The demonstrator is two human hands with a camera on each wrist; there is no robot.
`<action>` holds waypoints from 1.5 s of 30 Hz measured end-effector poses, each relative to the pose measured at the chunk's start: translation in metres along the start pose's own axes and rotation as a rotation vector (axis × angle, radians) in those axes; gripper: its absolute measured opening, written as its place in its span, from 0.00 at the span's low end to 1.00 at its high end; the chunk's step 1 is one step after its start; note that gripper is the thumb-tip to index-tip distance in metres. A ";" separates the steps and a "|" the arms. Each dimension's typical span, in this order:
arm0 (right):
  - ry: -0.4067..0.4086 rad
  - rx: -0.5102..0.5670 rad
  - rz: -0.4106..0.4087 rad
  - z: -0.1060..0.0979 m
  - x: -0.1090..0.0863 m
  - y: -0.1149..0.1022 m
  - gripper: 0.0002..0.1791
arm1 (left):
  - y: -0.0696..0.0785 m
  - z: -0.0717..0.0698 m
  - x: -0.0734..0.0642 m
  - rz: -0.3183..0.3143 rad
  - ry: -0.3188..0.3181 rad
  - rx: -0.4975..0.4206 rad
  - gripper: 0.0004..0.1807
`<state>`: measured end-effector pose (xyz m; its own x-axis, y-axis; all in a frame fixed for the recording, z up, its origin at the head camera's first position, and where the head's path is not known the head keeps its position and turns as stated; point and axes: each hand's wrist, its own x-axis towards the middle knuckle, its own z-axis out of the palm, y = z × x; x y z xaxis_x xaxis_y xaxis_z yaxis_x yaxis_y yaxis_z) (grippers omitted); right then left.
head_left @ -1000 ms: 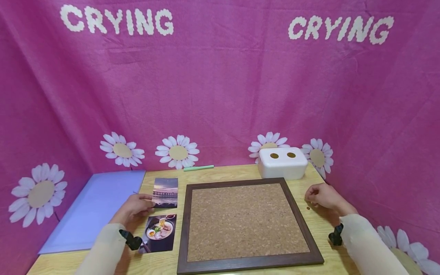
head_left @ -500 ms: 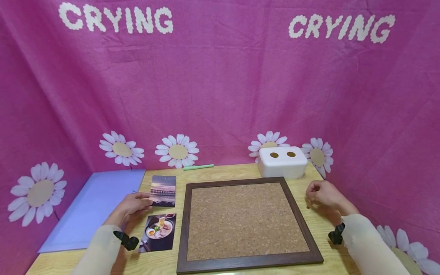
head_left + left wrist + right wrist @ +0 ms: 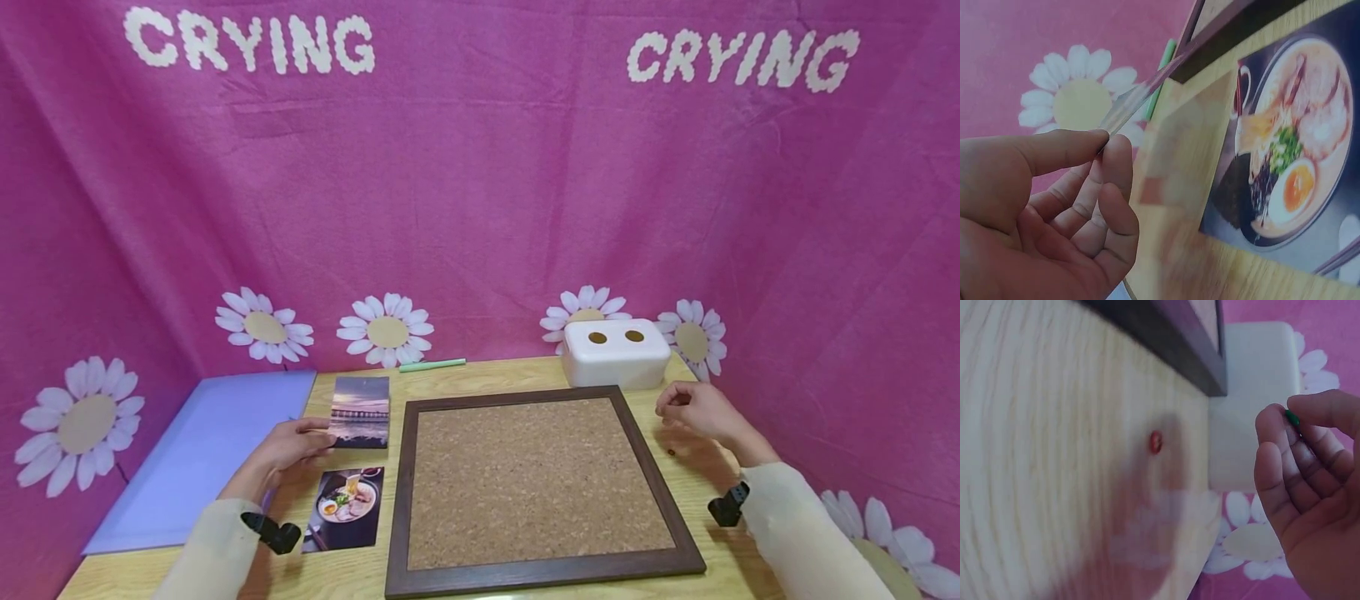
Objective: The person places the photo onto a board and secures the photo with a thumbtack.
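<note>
My left hand (image 3: 288,447) pinches a photo print (image 3: 362,410) of a pier at dusk by its left edge, between thumb and index finger. Seen edge-on in the left wrist view, the print is raised above the table with its shadow below. A second photo, of a ramen bowl (image 3: 348,502), lies flat nearer the front. Raised over the table's right side, my right hand (image 3: 702,410) holds a small green thumbtack (image 3: 1292,417) between thumb and index fingertip. A red thumbtack (image 3: 1156,442) lies on the wood below it. Between the hands lies a framed cork board (image 3: 536,483).
At the back right stands a white box (image 3: 617,362) with two round holes on top. A light green stick-like thing (image 3: 432,365) lies along the back edge. A pale blue sheet (image 3: 206,454) covers the left side, and a pink curtain (image 3: 480,192) encloses the table.
The pier photo has shifted left, then back right and slightly farther from me, in my left hand. My right hand has risen a little and moved slightly left.
</note>
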<state>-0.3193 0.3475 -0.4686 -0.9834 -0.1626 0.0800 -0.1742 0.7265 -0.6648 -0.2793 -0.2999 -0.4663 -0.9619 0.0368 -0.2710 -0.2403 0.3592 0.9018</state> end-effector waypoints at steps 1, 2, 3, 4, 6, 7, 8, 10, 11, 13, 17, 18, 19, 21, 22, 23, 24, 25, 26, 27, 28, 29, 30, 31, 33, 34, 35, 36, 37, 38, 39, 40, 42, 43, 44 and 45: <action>-0.009 0.025 -0.004 0.000 0.000 -0.003 0.03 | 0.001 0.001 -0.001 0.011 0.001 0.017 0.30; -0.017 0.056 -0.007 0.000 0.000 -0.005 0.04 | 0.003 0.003 -0.002 0.021 -0.001 0.026 0.29; -0.028 0.083 -0.008 0.000 0.001 -0.008 0.05 | 0.004 0.004 -0.004 0.030 0.000 0.046 0.29; -0.036 0.110 -0.014 0.001 0.001 -0.010 0.07 | 0.005 0.006 -0.005 0.036 0.000 0.056 0.29; -0.051 0.154 -0.019 0.001 0.002 -0.013 0.09 | 0.006 0.010 -0.007 0.039 0.002 0.069 0.28; -0.053 0.166 -0.017 0.002 0.002 -0.015 0.10 | 0.007 0.012 -0.008 0.040 0.002 0.075 0.28; -0.056 0.177 -0.016 0.002 0.002 -0.018 0.10 | 0.008 0.014 -0.009 0.038 0.002 0.075 0.27; -0.058 0.186 -0.013 0.002 0.002 -0.022 0.11 | 0.011 0.018 -0.012 0.040 -0.006 0.056 0.28; -0.059 0.190 -0.013 0.003 0.002 -0.025 0.11 | 0.012 0.020 -0.013 0.045 -0.013 0.041 0.28; -0.065 0.203 -0.029 0.003 0.002 -0.030 0.10 | 0.014 0.025 -0.015 0.058 -0.032 0.010 0.28; -0.090 0.231 -0.084 0.004 0.002 -0.040 0.09 | 0.019 0.034 -0.020 0.082 -0.057 -0.037 0.28; -0.097 0.236 -0.096 0.005 0.002 -0.043 0.09 | 0.020 0.037 -0.021 0.081 -0.058 -0.037 0.28; -0.102 0.241 -0.099 0.006 0.002 -0.045 0.09 | 0.021 0.039 -0.022 0.081 -0.055 -0.037 0.28; -0.114 0.244 -0.103 0.008 0.002 -0.048 0.09 | 0.023 0.045 -0.024 0.076 -0.058 -0.038 0.29; -0.120 0.245 -0.099 0.010 0.003 -0.050 0.09 | 0.024 0.047 -0.024 0.077 -0.063 -0.032 0.28; -0.123 0.249 -0.093 0.011 0.003 -0.052 0.10 | 0.024 0.050 -0.025 0.070 -0.066 -0.042 0.28; -0.132 0.257 -0.093 0.013 0.003 -0.053 0.10 | 0.025 0.053 -0.025 0.073 -0.077 -0.044 0.28; -0.137 0.264 -0.087 0.014 0.003 -0.055 0.11 | 0.025 0.056 -0.026 0.072 -0.082 -0.048 0.28; -0.146 0.272 -0.087 0.015 0.004 -0.057 0.11 | 0.026 0.058 -0.026 0.073 -0.090 -0.053 0.27; -0.151 0.279 -0.089 0.017 0.004 -0.059 0.11 | 0.026 0.061 -0.027 0.075 -0.091 -0.055 0.27; -0.156 0.281 -0.092 0.018 0.005 -0.060 0.11 | 0.026 0.064 -0.028 0.079 -0.096 -0.055 0.27; -0.158 0.281 -0.093 0.019 0.005 -0.062 0.11 | 0.027 0.067 -0.029 0.078 -0.095 -0.056 0.27; -0.161 0.276 -0.101 0.021 0.006 -0.064 0.11 | 0.027 0.070 -0.030 0.082 -0.097 -0.053 0.27; -0.159 0.265 -0.103 0.022 0.006 -0.066 0.11 | 0.028 0.073 -0.031 0.080 -0.092 -0.054 0.26; -0.155 0.236 -0.114 0.025 0.007 -0.070 0.09 | 0.028 0.078 -0.031 0.085 -0.090 -0.052 0.26; -0.156 0.222 -0.117 0.026 0.008 -0.073 0.09 | 0.029 0.081 -0.032 0.086 -0.090 -0.052 0.26; -0.157 0.210 -0.124 0.028 0.008 -0.075 0.08 | 0.030 0.083 -0.032 0.086 -0.087 -0.050 0.26; -0.160 0.202 -0.134 0.029 0.009 -0.077 0.08 | 0.031 0.086 -0.033 0.085 -0.084 -0.051 0.26; -0.158 0.188 -0.140 0.030 0.009 -0.080 0.07 | 0.031 0.089 -0.033 0.085 -0.084 -0.053 0.26; -0.157 0.179 -0.147 0.032 0.010 -0.082 0.07 | 0.032 0.091 -0.034 0.087 -0.086 -0.054 0.26; -0.156 0.176 -0.152 0.034 0.011 -0.085 0.06 | 0.032 0.093 -0.035 0.090 -0.091 -0.052 0.26; -0.156 0.175 -0.161 0.035 0.012 -0.087 0.06 | 0.033 0.096 -0.035 0.093 -0.096 -0.050 0.26; -0.156 0.183 -0.166 0.038 0.013 -0.091 0.06 | 0.033 0.101 -0.036 0.092 -0.109 -0.045 0.27; -0.159 0.196 -0.168 0.040 0.013 -0.093 0.06 | 0.033 0.103 -0.037 0.093 -0.118 -0.047 0.27; -0.168 0.220 -0.169 0.041 0.014 -0.095 0.07 | 0.033 0.105 -0.037 0.091 -0.124 -0.053 0.27; -0.175 0.243 -0.165 0.043 0.014 -0.097 0.07 | 0.033 0.107 -0.038 0.089 -0.133 -0.064 0.27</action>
<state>-0.3145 0.2460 -0.4354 -0.9157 -0.3923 0.0866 -0.2927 0.5039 -0.8127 -0.2368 -0.1892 -0.4621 -0.9551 0.1901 -0.2273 -0.1668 0.2891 0.9427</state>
